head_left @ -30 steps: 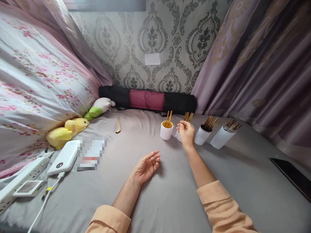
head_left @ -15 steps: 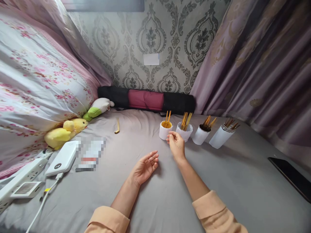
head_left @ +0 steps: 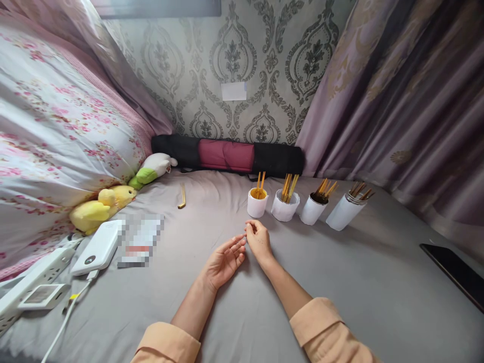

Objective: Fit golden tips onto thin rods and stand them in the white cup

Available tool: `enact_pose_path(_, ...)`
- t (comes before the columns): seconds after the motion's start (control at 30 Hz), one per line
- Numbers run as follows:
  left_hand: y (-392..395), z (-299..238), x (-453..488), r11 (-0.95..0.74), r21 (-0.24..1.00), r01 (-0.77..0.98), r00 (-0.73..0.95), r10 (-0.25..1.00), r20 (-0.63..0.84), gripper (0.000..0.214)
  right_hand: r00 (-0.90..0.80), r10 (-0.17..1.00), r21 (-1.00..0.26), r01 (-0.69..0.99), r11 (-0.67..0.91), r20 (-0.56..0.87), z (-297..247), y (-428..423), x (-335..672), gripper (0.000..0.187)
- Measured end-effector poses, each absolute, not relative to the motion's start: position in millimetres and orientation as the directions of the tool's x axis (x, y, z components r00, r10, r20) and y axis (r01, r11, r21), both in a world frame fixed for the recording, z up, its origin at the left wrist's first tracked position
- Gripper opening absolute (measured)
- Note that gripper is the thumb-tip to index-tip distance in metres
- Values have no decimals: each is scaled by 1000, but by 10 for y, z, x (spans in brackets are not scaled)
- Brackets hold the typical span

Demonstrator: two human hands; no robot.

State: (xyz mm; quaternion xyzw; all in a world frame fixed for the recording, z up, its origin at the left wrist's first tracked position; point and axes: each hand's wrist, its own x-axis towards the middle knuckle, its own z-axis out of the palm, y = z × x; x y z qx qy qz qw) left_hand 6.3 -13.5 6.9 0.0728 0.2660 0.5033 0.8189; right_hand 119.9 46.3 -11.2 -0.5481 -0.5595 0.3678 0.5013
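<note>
My left hand (head_left: pixel 227 261) rests palm up above the grey sheet, its fingers loosely curled but apart, with nothing visible in it. Just beyond its fingertips, my right hand (head_left: pixel 259 241) is closed in a pinch; what lies between thumb and fingers, if anything, is too small to make out. Behind the right hand stands a short white cup (head_left: pixel 257 206) with a yellow inside and thin sticks (head_left: pixel 260 184) in it. To its right are a wider white cup (head_left: pixel 285 210), a dark-mouthed white cup (head_left: pixel 312 212) and a tall tilted white cup (head_left: pixel 343 214), all holding sticks.
A gold bent object (head_left: pixel 182 197) lies on the sheet at the left. Beside the floral cloth are a yellow plush toy (head_left: pixel 98 204), a white power bank (head_left: pixel 99 247), a blurred packet (head_left: pixel 141 242) and a power strip (head_left: pixel 41 275). A black phone (head_left: pixel 454 275) lies far right.
My right hand has come away from the leftmost cups, moving left and nearer to me, to the fingertips of my left hand. The left hand has hardly moved.
</note>
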Motion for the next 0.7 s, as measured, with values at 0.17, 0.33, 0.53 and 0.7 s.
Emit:
enact_pose_path(0.17, -117, 82, 61, 496, 378, -782, 344, 849, -402, 19, 101, 979, -945, 294, 140, 177, -158, 455, 1204, 26)
enact_pose_path(0.33, -39, 116, 48, 475, 387, -790, 262, 833, -487, 12, 107, 978, -939, 317, 135, 177, -193, 457, 1204, 30)
enact_pose_path(0.53, 149, 198, -69, 469, 452, -759, 147, 799, -584, 7, 99, 978, -939, 311, 147, 186, -224, 463, 1213, 31)
enact_pose_path(0.7, 327, 236, -218, 435, 532, -726, 42, 801, -597, 6, 94, 978, -937, 315, 148, 187, -246, 470, 1216, 30)
